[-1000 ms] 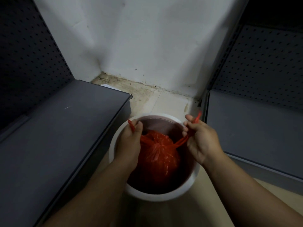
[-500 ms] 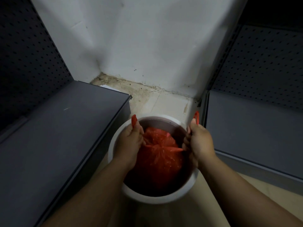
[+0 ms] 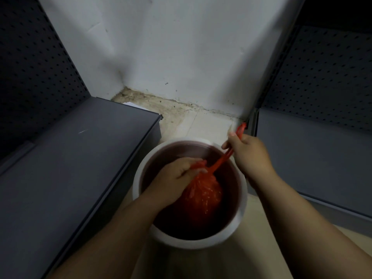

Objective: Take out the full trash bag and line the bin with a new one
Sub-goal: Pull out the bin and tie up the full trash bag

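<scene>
Inside the white bin (image 3: 189, 241) lies the red trash bag (image 3: 203, 195); left hand (image 3: 177, 179) clamps its gathered neck, right hand (image 3: 248, 153) pulls a tie strip (image 3: 221, 161). Thin, soft film: probably best lifted by the neck.

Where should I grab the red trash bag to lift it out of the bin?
Grip the red trash bag at its gathered neck, from above. The plastic bunches narrow there under the left hand, while the body sits deep inside the bin.
</scene>
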